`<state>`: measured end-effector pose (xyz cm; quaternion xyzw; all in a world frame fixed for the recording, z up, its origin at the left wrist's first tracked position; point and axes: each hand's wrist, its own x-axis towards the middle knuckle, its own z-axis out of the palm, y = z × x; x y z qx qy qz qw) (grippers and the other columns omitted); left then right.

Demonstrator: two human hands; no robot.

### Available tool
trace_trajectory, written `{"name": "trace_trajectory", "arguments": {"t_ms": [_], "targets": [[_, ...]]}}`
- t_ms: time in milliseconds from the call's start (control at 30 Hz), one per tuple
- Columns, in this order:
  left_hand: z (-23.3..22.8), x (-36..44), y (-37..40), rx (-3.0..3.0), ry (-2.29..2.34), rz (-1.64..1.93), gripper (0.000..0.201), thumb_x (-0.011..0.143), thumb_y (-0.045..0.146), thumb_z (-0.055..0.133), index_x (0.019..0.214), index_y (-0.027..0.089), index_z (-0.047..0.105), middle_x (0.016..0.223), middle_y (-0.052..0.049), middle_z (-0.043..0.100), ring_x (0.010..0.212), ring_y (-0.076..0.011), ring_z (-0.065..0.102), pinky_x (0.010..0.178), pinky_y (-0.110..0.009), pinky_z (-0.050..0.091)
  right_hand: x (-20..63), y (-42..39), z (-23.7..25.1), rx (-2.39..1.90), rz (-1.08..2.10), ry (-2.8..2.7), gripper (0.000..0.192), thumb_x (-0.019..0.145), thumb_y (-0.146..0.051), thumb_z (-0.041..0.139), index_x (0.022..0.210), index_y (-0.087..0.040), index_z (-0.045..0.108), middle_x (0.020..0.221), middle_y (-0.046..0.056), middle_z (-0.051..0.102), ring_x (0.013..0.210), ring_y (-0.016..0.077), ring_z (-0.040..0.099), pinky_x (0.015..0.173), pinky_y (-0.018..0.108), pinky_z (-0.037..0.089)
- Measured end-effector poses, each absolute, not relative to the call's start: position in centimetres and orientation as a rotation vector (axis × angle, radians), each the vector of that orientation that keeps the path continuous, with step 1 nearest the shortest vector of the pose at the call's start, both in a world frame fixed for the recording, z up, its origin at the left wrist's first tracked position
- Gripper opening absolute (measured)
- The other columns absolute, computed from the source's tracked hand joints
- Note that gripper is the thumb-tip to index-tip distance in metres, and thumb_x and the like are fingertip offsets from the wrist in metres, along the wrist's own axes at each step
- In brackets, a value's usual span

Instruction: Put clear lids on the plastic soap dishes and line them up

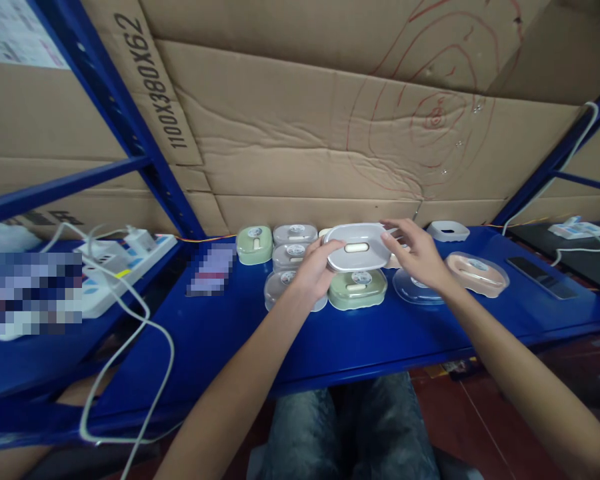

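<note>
A grey oval plastic box [341, 259] with a cream bar in its middle is held up above the blue shelf. My left hand [316, 267] grips its left end, the thumb lying on top near the bar. At the right end my right hand [415, 250] has its thumb and fingers closed on the rim. Right below the held box sits a green box [357, 293] with a clear cover and a round sticker. Under my right hand lies a blue box [413, 292], partly hidden. A grey box [275, 290] stands beside my left wrist.
More grey boxes [295, 233] and a green box [255, 245] stand at the back left. To the right are a pinkish box [477, 273], a white oval piece [448, 231] with an opening, and a dark phone [543, 277]. Power strips and white cables [167, 347] flank the shelf; cardboard [290, 133] backs it.
</note>
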<state>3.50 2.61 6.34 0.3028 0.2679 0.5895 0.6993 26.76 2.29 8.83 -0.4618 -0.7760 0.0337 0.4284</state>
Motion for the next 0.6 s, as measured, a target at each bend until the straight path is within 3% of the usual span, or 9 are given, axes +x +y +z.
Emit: {"name": "trace_trajectory", "arguments": {"t_ms": [133, 267, 433, 600], "targets": [[6.4, 3.2, 3.1, 0.583, 0.576, 1.343, 0.039, 0.076, 0.012, 0.089, 0.113, 0.017, 0.076, 0.109, -0.01, 0.083, 0.115, -0.0289, 0.077, 0.106, -0.044, 0.06, 32.7, -0.1, 8.8, -1.225, -0.03, -2.321, 0.052, 0.104, -0.065, 0.067, 0.137, -0.025, 0.075, 0.131, 0.014, 0.078, 0.117, 0.035, 0.075, 0.103, 0.054, 0.06], [7.0, 3.2, 2.9, 0.55, 0.532, 1.291, 0.033, 0.084, 0.018, 0.088, 0.114, 0.015, 0.076, 0.116, -0.013, 0.084, 0.119, -0.0307, 0.077, 0.109, -0.048, 0.06, 37.0, -2.6, 6.5, -1.373, -0.069, -2.559, 0.07, 0.098, -0.073, 0.072, 0.152, -0.028, 0.067, 0.146, 0.018, 0.071, 0.131, 0.0434, 0.069, 0.109, 0.065, 0.057], [7.5, 3.3, 2.4, 0.468, 0.551, 1.284, 0.036, 0.09, 0.018, 0.082, 0.125, 0.017, 0.075, 0.113, -0.011, 0.085, 0.12, -0.029, 0.077, 0.112, -0.047, 0.059, 38.2, -4.0, 3.9, -1.442, -0.028, -2.497, 0.072, 0.095, -0.074, 0.074, 0.153, -0.03, 0.066, 0.142, 0.018, 0.067, 0.124, 0.0398, 0.071, 0.109, 0.062, 0.059], [7.4, 3.3, 2.3, 0.498, 0.53, 1.284, 0.029, 0.092, 0.024, 0.081, 0.119, 0.016, 0.075, 0.117, -0.013, 0.084, 0.122, -0.0297, 0.076, 0.11, -0.045, 0.058, 38.3, -3.7, 2.6, -1.349, -0.065, -2.486, 0.074, 0.096, -0.07, 0.076, 0.158, -0.033, 0.064, 0.15, 0.017, 0.065, 0.134, 0.0414, 0.067, 0.116, 0.065, 0.055]]}}
